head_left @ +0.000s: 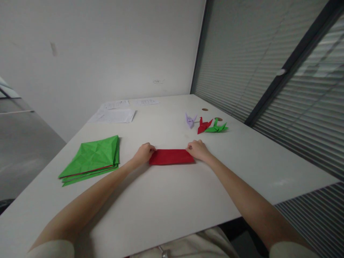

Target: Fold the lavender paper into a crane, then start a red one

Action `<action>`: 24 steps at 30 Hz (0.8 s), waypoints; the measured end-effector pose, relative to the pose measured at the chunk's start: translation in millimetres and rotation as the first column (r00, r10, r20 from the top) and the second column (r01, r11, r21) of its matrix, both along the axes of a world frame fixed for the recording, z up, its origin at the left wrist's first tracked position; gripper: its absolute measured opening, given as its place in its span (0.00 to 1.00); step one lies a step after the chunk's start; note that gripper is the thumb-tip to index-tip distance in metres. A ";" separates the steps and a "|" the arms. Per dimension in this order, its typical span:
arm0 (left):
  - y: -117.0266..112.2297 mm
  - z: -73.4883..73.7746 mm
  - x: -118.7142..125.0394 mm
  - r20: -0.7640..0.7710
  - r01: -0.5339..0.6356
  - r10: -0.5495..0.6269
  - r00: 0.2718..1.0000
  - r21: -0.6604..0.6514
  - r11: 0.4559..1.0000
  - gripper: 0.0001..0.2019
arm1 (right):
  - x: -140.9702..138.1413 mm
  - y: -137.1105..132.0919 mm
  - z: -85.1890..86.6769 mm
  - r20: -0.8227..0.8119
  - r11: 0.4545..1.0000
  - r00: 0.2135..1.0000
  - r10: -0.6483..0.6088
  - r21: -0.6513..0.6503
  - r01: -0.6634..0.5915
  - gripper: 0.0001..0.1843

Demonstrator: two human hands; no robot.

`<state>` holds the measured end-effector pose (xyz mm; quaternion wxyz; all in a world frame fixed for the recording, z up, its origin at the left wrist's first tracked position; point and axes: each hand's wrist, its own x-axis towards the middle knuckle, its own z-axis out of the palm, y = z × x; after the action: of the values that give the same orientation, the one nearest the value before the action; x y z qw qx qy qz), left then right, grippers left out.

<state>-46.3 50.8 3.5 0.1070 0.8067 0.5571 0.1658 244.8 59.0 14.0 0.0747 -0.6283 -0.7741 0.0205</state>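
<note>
A sheet of red origami paper (172, 157), folded into a wide rectangle, lies on the white table in front of me. My left hand (145, 152) pinches its far left corner between thumb and fingers. At the far right corner, my right hand (198, 149) grips the paper the same way. The paper's long edges run from side to side between the two hands, with its near edge resting on or close to the tabletop. The fingertips partly cover both far corners.
A stack of creased green paper (94, 157) with a red sheet in it lies left. Folded cranes, purple (190, 121), red (204, 125) and green (216, 127), sit at the far right. Printed sheets (115, 115) lie at the back left. The white table (161, 208) borders a blinded window (242, 64).
</note>
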 end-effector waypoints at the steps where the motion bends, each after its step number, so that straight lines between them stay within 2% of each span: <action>1: -0.3 0.1 0.2 -0.006 0.003 -0.003 1.000 0.005 1.000 0.15 | -0.8 -1.2 0.5 0.012 1.000 1.000 -0.001 0.001 0.000 0.12; 11: -3.7 0.7 1.0 -0.049 0.018 -0.016 0.999 0.034 0.999 0.15 | -5.7 -8.4 4.5 0.086 1.000 0.996 -0.018 0.014 0.017 0.12; 17: -13.6 5.5 5.3 -0.140 -0.051 0.058 0.989 0.052 0.997 0.15 | -1.5 -6.0 3.6 0.084 0.997 0.994 -0.075 0.004 0.075 0.15; 24: -14.1 -4.0 6.7 -0.156 -0.006 0.044 0.987 0.237 0.971 0.13 | 0.4 -5.4 4.3 0.074 0.996 0.993 -0.089 -0.023 0.091 0.15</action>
<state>-39.6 36.7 -0.5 -0.0367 0.8171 0.5505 0.1668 245.2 53.6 18.3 0.0387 -0.6640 -0.7467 0.0044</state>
